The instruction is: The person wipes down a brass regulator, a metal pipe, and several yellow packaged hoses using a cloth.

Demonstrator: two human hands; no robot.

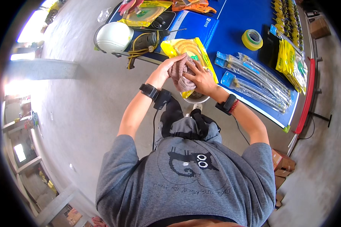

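Observation:
A bunched pinkish-brown cloth point(182, 74) is held between my two hands over a yellow-edged plastic package point(186, 45) with a coiled yellow hose inside. My left hand point(170, 65) grips the cloth from its left side. The fingers of my right hand point(201, 78) are spread over the cloth's right side and the package. The package's lower end reaches past the table edge, above a partly hidden round container point(197, 98). To the right lie braided metal hoses point(258, 76) in clear bags with blue tags.
Left on the blue table point(230, 17) are a white helmet point(113, 37), a power drill point(146, 41) with its bit pointing right, and another hose package point(146, 14). Tape rolls point(252, 39), yellow packages point(291, 65) and rows of brass valve-like fittings point(287, 20) are on the right.

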